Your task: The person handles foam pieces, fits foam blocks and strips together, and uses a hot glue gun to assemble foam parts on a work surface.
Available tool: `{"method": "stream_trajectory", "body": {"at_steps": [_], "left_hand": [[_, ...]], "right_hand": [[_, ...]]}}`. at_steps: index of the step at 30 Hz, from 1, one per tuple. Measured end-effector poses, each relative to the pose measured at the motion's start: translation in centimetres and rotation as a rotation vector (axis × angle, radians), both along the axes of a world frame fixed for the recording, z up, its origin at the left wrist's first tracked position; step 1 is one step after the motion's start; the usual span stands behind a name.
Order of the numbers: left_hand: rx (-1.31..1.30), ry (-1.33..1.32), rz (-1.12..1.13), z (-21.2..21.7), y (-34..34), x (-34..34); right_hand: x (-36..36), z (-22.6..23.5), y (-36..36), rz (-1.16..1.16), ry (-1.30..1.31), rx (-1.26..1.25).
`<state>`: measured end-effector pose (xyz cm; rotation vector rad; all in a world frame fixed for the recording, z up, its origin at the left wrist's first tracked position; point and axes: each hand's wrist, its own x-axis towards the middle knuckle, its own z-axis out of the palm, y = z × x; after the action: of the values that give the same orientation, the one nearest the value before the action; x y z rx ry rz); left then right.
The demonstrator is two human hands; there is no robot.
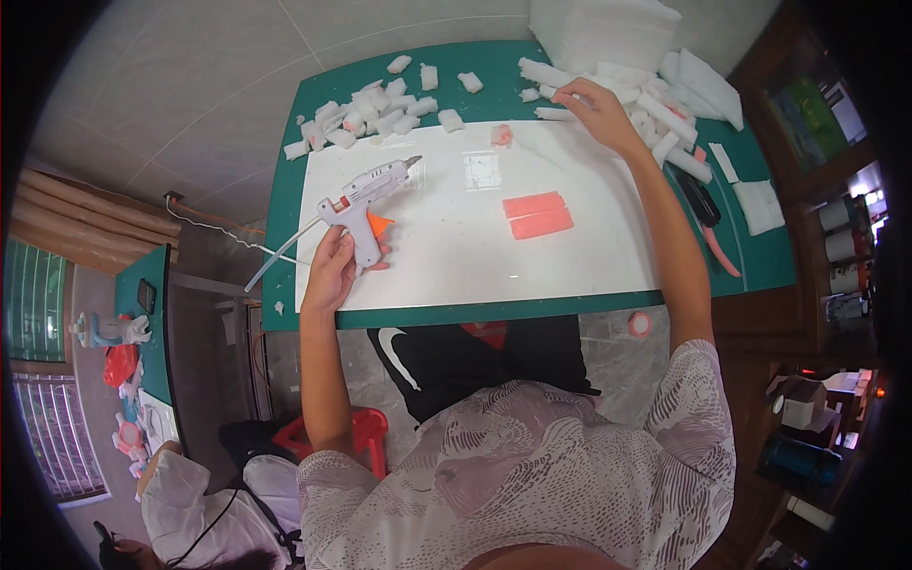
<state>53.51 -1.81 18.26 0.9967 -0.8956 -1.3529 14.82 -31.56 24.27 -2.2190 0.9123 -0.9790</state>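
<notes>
1. The person sits at a green tabletop with a white board lying flat on it.
2. The left hand holds a white glue gun by its handle. The fingers are wrapped tight around the handle, and the gun's tip points up and away from them, over the board.
3. A thin white cord runs from the gun, down past the left fingers and off the tabletop edge.
4. The right hand reaches far out to a heap of white foam sticks. Its fingers are bent down on one white stick, touching it. I cannot tell if they grip it.
5. Two pink foam strips lie side by side on the board, between the two hands, nearer to the right arm.
6. A bunch of small white foam bits lies beyond the left fingers.
7. A dark cutter with a pink handle lies to the right of the right arm.
</notes>
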Motion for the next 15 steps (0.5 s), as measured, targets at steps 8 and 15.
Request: {"method": "stream_trajectory", "body": {"at_steps": [8,15], "left_hand": [[0.011,0.007,0.013,0.1,0.0,-0.2],[0.021,-0.005,-0.014,0.0,0.0,0.2]], "right_hand": [[0.2,-1.2,0.5,-0.047,-0.009,0.048],[-0.1,-2.2,-0.1,-0.136,-0.017,-0.005]]}}
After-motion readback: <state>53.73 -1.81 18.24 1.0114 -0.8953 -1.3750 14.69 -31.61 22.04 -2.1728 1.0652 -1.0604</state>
